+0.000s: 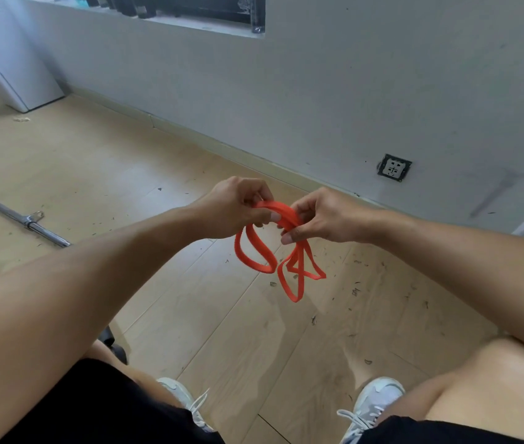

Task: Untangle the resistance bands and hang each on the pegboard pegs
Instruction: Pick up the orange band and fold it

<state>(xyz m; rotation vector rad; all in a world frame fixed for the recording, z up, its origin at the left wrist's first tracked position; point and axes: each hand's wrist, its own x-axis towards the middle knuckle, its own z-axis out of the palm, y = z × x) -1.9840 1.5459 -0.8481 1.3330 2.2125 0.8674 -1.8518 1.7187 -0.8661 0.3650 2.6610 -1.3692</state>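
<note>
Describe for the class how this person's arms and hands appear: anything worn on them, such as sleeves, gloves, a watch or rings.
Both forearms are bare, with no sleeve in view. The left hand and right hand wear no gloves, and neither wrist carries a watch or strap. No rings show on the fingers that can be seen. Lower down, the person wears black shorts and pale laced trainers.

Orange resistance bands point(281, 251), pale wood-grain floor point(119, 161), grey wall point(318, 91), black shorts point(94, 408), white shoes point(373, 402)

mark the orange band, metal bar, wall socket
orange band point(256, 251), head view, left hanging loop
metal bar point(26, 222), head view, mid shaft by the collar
wall socket point(394, 167), head view, faceplate centre
</note>
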